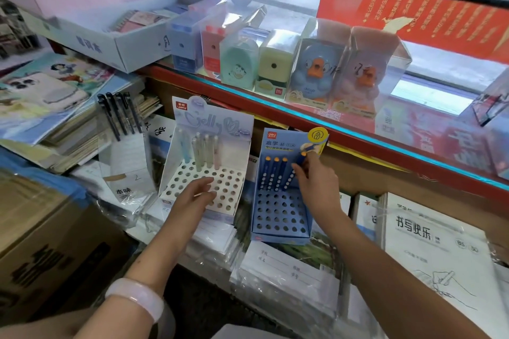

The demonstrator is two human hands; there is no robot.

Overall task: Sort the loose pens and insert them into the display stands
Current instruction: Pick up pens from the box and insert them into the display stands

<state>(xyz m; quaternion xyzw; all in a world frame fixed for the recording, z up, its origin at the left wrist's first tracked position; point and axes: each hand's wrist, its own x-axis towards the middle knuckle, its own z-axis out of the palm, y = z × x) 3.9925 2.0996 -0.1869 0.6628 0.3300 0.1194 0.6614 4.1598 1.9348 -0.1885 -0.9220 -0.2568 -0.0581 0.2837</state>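
The dark blue pen with an orange cap (pixel 298 165) is pinched near its top by the curled fingers of the right hand (pixel 316 187). It leans in the back row of the blue cardboard display stand with round holes (pixel 281 217), at the right end of that row. Just to its left, three more dark blue pens with orange caps (pixel 275 173) stand in the same row, close to each other. All the rows in front of them are free holes, so the front part of this stand is open. The stand's right wall is just beside the right hand.

The left hand (pixel 197 192) holds nothing; its fingers are relaxed and nearly straight, and they rest over the holes of the white cardboard display stand with the pale blue back card (pixel 237 181). At the back of this white stand are several pale pastel pens (pixel 202 151), upright, and the holes in front and to the right are free. The two stands are near each other, with a narrow gap between them.

Left of the white stand, four black pens (pixel 118 113) lean in a clear plastic holder (pixel 126 162). Both stands sit on wrapped stacks of white exercise books (pixel 286 275). Behind and above runs the red edge of a glass counter (pixel 303 118), close over the back cards of the stands, with boxed pencil sharpeners (pixel 272 63) on it. A brown cardboard box (pixel 49 242) is at the lower left.
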